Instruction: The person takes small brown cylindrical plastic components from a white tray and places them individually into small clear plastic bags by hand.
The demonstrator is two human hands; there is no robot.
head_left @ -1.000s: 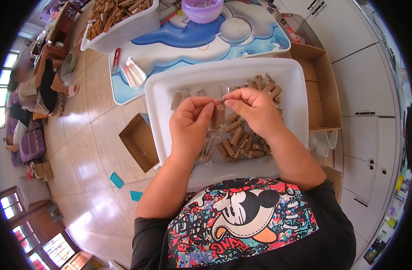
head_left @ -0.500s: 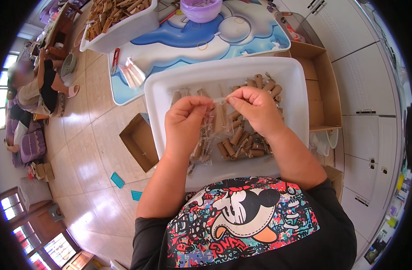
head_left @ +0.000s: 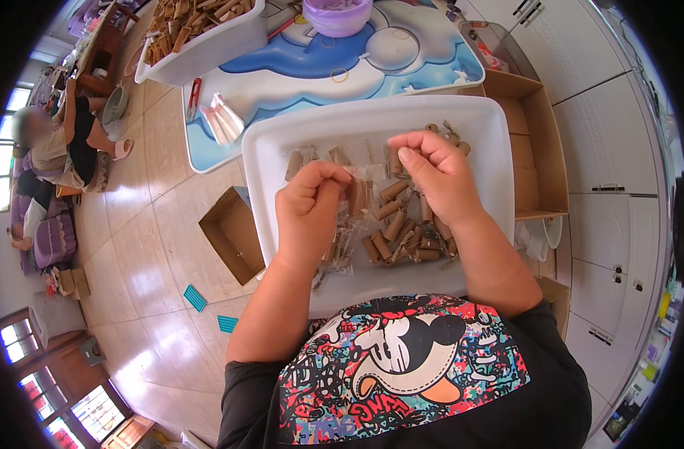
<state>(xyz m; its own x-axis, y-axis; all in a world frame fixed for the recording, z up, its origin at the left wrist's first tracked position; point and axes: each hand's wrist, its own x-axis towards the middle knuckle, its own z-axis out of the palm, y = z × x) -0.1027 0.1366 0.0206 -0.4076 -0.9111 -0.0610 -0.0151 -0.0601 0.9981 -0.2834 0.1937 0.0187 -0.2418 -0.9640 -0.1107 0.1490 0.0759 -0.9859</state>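
Apparently pinched in left grip, clear bag, extending rightward, right grip unclear.

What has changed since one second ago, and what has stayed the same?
The right hand has moved away from the left hand, rightward and a little up, and seems to have let go of the clear bag; whether it holds the nearby tube is unclear. The left hand still pinches the bag. The tub and bowl stayed.
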